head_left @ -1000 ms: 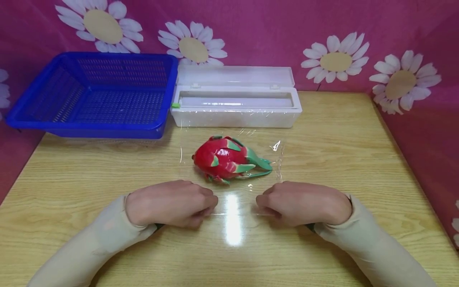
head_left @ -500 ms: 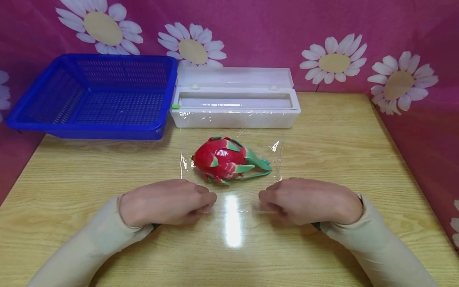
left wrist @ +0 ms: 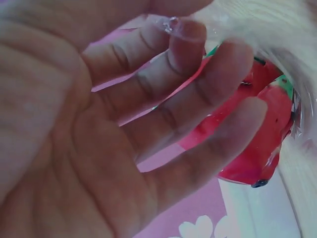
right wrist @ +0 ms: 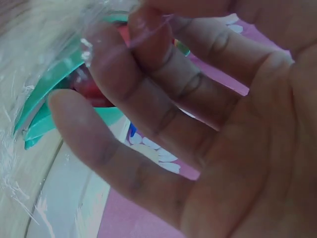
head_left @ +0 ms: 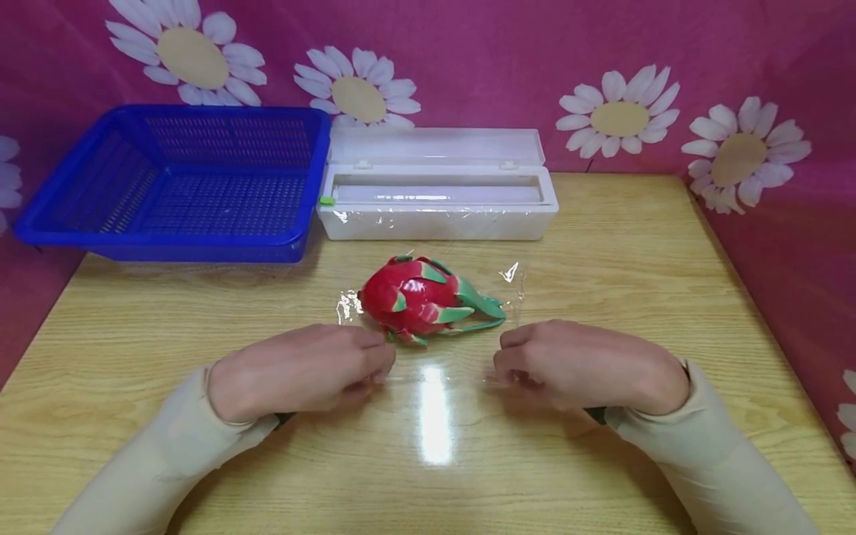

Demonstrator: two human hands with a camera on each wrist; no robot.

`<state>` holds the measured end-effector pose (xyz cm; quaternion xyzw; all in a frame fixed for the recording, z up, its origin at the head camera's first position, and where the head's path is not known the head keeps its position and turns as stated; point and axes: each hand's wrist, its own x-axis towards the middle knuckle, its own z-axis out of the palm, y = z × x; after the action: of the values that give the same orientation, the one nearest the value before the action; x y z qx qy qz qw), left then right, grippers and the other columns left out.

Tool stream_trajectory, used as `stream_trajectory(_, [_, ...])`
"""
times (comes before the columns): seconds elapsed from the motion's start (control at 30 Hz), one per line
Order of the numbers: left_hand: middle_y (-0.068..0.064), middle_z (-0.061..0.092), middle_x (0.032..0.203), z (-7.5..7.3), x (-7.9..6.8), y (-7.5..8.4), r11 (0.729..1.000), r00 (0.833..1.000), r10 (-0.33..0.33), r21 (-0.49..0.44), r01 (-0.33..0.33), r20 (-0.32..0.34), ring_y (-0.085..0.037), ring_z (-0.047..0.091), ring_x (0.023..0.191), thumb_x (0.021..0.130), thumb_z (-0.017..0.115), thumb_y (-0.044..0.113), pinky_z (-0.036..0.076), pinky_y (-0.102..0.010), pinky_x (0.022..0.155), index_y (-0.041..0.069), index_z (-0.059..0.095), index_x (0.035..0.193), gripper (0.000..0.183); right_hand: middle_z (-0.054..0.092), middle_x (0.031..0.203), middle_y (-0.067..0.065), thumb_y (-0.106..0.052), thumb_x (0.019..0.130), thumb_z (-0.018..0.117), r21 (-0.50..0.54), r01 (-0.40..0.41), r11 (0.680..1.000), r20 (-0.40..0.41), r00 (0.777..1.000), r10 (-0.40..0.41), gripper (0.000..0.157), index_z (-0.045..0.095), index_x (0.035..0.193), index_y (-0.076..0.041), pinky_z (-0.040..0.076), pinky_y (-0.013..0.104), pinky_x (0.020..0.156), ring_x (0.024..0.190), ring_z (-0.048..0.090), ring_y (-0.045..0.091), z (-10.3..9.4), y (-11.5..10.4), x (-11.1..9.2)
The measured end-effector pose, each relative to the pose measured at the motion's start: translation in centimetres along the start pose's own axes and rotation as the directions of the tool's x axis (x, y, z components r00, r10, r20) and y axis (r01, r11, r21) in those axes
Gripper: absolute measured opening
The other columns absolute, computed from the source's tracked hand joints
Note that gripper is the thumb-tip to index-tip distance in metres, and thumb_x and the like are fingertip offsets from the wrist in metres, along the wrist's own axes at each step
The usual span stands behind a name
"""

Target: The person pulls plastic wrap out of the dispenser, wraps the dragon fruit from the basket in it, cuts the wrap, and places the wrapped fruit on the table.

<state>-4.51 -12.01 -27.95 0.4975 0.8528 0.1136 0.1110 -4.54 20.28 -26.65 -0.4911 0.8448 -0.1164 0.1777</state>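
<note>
A red dragon fruit (head_left: pixel 417 293) with green scales lies on its side on the table. Clear plastic wrap (head_left: pixel 511 272) spreads around it, from the white box toward both hands; whether it passes over or under the fruit I cannot tell. My left hand (head_left: pixel 301 368), front left of the fruit, pinches the wrap's near edge between thumb and fingers. At front right, my right hand (head_left: pixel 591 364) pinches the same edge. In the left wrist view the film (left wrist: pixel 173 26) shows at the fingertips, the other fingers spread loosely. A similar pinch on the film (right wrist: pixel 86 52) appears in the right wrist view.
Behind the fruit stands a white wrap dispenser box (head_left: pixel 438 223), its lid (head_left: pixel 438 146) raised and a roll (head_left: pixel 435 195) inside. A blue plastic basket (head_left: pixel 200 249) stands to its left, at the back. Pink flowered cloth (head_left: pixel 481 67) backs the wooden table (head_left: pixel 635 275).
Both hands have moved slightly away from the body, toward the fruit, and a little farther apart, bringing the wrap's edge along. The film has crumpled more at the fruit's left.
</note>
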Motion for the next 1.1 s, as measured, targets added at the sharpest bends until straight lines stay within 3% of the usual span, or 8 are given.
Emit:
stream_trajectory(0.13, [0.008,0.05,0.079,0.0,-0.1,-0.1,0.997,0.998,0.031,0.072,-0.027,-0.06,-0.008,0.05,0.079,0.091,0.073,0.01,0.047,-0.02,0.069,0.017,0.055,0.086,0.02,0.05,0.076,-0.013,-0.021,0.092,0.078,-0.03,-0.007,1.0,-0.03,1.0,0.006,0.02,0.061,0.083,-0.024,0.041,0.015,0.064,0.071,0.043,-0.002,-0.1,0.0,0.0])
stream_trajectory(0.27, [0.008,0.049,0.079,0.0,-0.1,-0.1,0.995,0.995,0.043,0.088,-0.035,-0.089,-0.008,0.05,0.079,0.092,0.072,0.009,0.046,-0.021,0.07,0.018,0.053,0.086,0.021,0.046,0.073,-0.013,-0.026,0.089,0.081,-0.034,-0.068,0.997,-0.026,0.997,0.067,0.027,0.056,0.081,-0.023,0.04,0.016,0.062,0.069,0.043,0.0,0.0,-0.2,0.3])
stream_trajectory(0.4, [0.008,0.048,0.08,-0.3,-0.1,-0.2,0.998,0.998,0.016,0.066,-0.012,-0.064,-0.007,0.049,0.078,0.095,0.065,0.003,0.045,-0.02,0.07,0.017,0.052,0.088,0.02,0.039,0.07,-0.012,-0.01,0.093,0.072,-0.015,-0.121,0.993,-0.027,0.992,0.121,0.028,0.052,0.078,-0.022,0.036,0.017,0.06,0.067,0.039,0.002,0.0,-0.3,0.5])
stream_trajectory(0.53, [0.009,0.048,0.081,-0.7,-0.3,-0.1,0.998,0.999,-0.03,0.055,0.033,-0.045,-0.007,0.05,0.076,0.096,0.063,0.001,0.046,-0.02,0.069,0.017,0.053,0.09,0.02,0.038,0.071,-0.011,0.009,0.087,0.06,-0.046,-0.104,0.993,-0.068,0.993,0.101,0.034,0.048,0.076,-0.021,0.035,0.016,0.059,0.068,0.039,0.002,-0.1,-0.3,0.3])
stream_trajectory(0.8, [0.009,0.059,0.09,-1.5,-0.9,-0.1,0.995,0.996,-0.07,0.061,0.073,-0.058,-0.006,0.057,0.082,0.096,0.065,0.0,0.055,-0.023,0.074,0.018,0.061,0.099,0.019,0.055,0.082,-0.01,0.003,0.085,0.072,-0.094,-0.089,0.992,-0.122,0.99,0.077,0.025,0.063,0.089,-0.02,0.046,0.018,0.064,0.074,0.049,0.001,-0.5,-0.2,-0.3])
stream_trajectory(1.1, [0.006,0.071,0.112,-1.9,-1.4,-0.3,0.992,0.992,-0.053,0.105,0.066,-0.116,-0.007,0.069,0.102,0.095,0.065,-0.005,0.062,-0.028,0.086,0.018,0.067,0.112,0.029,0.056,0.085,-0.01,0.006,0.082,0.073,-0.113,-0.08,0.99,-0.17,0.984,0.059,0.03,0.067,0.097,-0.019,0.047,0.019,0.066,0.075,0.05,0.001,-1.0,0.0,-1.0])
